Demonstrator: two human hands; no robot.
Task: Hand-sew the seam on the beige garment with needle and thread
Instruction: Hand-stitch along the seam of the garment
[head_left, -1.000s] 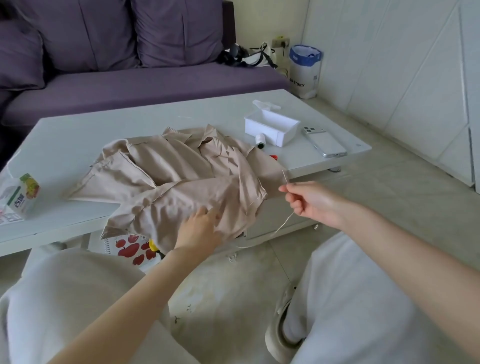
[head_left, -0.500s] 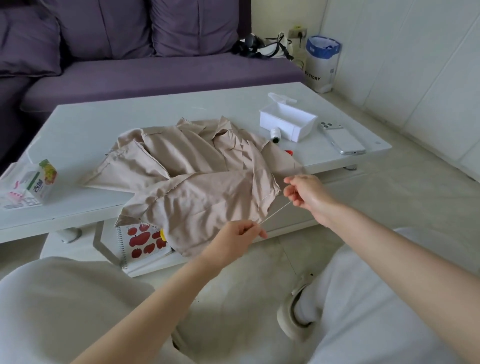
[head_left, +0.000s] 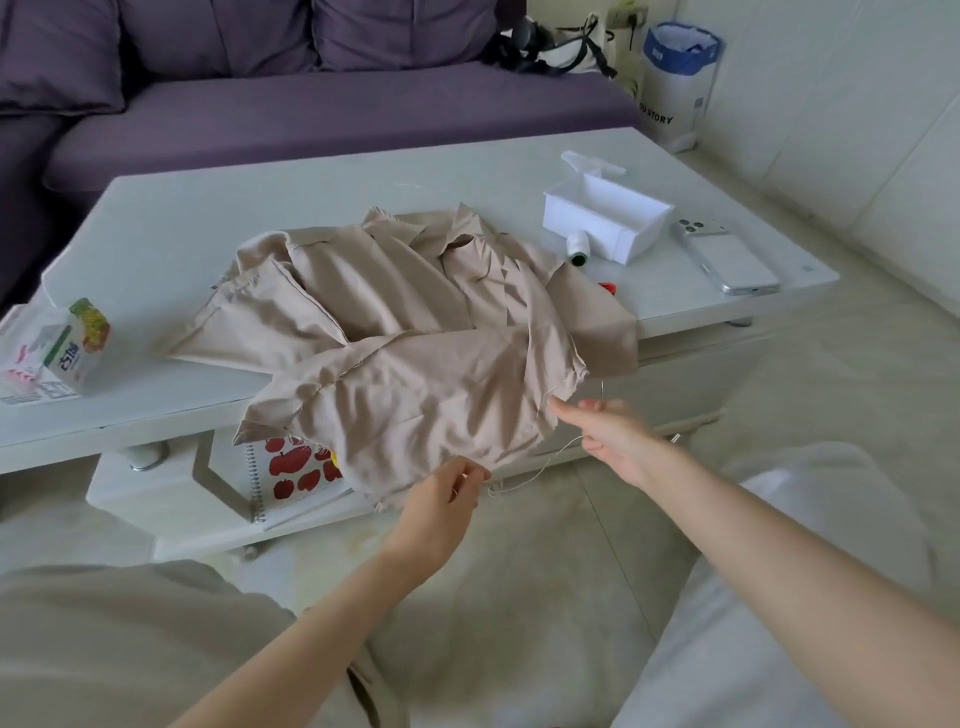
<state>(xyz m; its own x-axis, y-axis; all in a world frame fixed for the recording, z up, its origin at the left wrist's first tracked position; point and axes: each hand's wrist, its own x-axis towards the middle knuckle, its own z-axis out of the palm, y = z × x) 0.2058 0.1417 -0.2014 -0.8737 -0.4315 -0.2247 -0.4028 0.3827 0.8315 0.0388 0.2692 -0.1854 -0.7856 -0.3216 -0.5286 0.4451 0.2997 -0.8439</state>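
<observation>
garment: crumpled on the white surface, lower part hanging over the near edge
left grip: at the garment's 6 o'clock, fingertips pinching the hanging hem
right grip: at the garment's 4 o'clock, closed on the needle, forefinger stretched out, touching the frayed side edge
needle: upright above the fingers
thread: slack, running from right grip toward 7 o'clock, curled end just beside left grip
box, spool, phone: at the garment's 2 o'clock
</observation>
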